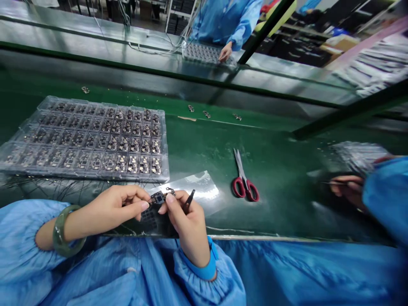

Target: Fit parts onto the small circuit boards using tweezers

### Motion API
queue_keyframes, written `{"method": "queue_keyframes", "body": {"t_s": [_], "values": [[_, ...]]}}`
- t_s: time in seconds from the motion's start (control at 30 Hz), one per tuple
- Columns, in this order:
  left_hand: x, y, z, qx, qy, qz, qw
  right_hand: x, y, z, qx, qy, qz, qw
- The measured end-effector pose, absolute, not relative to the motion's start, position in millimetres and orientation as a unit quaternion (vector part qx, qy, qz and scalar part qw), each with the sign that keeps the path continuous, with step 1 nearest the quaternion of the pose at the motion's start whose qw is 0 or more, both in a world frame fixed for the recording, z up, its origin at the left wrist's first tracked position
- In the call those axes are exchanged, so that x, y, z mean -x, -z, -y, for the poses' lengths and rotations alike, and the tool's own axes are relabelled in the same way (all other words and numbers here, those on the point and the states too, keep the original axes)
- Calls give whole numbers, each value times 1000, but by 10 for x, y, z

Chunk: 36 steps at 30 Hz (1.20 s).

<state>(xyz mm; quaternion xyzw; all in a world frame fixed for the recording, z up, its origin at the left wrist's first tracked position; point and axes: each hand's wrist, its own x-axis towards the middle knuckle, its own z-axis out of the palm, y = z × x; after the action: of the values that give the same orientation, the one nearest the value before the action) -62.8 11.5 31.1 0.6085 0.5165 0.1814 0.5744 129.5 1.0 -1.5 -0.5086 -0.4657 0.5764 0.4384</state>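
Note:
A small dark circuit board is held between both hands, just above the table's front edge. Its left end is pinched by the thumb and fingers of my left hand. My right hand grips the other end with thumb and forefinger; dark tweezers also stick up out of this hand. Beneath and behind the board lies a clear plastic sheet. A clear tray of many similar boards stands beyond my left hand.
Red-handled scissors lie right of my hands. Small loose parts are scattered along the table's back. At right, a neighbour's hand works near a pile of clear plastic. Across the frame bar, another person's hand touches a tray.

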Motion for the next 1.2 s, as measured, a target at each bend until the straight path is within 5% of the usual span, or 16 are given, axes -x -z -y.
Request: {"method": "queue_keyframes", "body": {"t_s": [0.27, 0.5, 0.67, 0.83, 1.2], "values": [[841, -393, -116, -605, -245, -543, 528, -1216, -27, -28, 502, -531, 567, 381], [1560, -741, -402, -590, -342, -688, 249, -1296, 63, -2, 552, -444, 559, 432], [1789, -648, -701, -601, -291, -724, 175, -1271, 93, 31, 600, -429, 503, 450], [1993, -430, -947, -769, -235, -588, -88, -1272, 149, 76, 635, -384, 480, 468], [2209, -209, -1365, -870, -169, -430, -170, -1275, 354, 83, 634, -361, 462, 504]]}}
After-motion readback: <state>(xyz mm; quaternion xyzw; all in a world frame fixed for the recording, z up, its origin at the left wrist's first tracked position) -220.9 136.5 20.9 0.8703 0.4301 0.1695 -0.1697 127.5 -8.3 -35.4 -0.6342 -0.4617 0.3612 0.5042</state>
